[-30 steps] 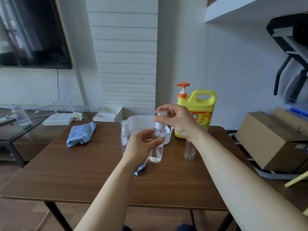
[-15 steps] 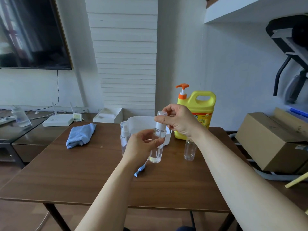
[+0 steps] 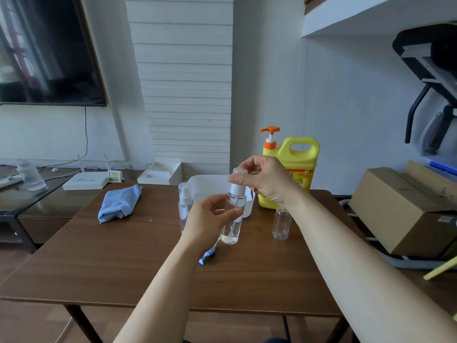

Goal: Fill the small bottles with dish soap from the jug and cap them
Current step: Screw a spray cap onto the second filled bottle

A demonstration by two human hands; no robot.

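Observation:
My left hand grips a clear small bottle upright above the brown table; a little clear liquid sits in its bottom. My right hand pinches the bottle's white spray cap from above. Behind my left hand stands a second capped small bottle. A third small bottle, its top hidden by my right wrist, stands to the right. The yellow dish soap jug with an orange pump is at the table's back, behind my right hand.
A white tub sits behind the bottles. A folded blue cloth lies at the back left, and a small blue item lies under the held bottle. A cardboard box is off the table's right side.
Both hands stay on the bottle and its cap. The right hand's fingers have shifted slightly around the cap. The bottle has hardly moved.

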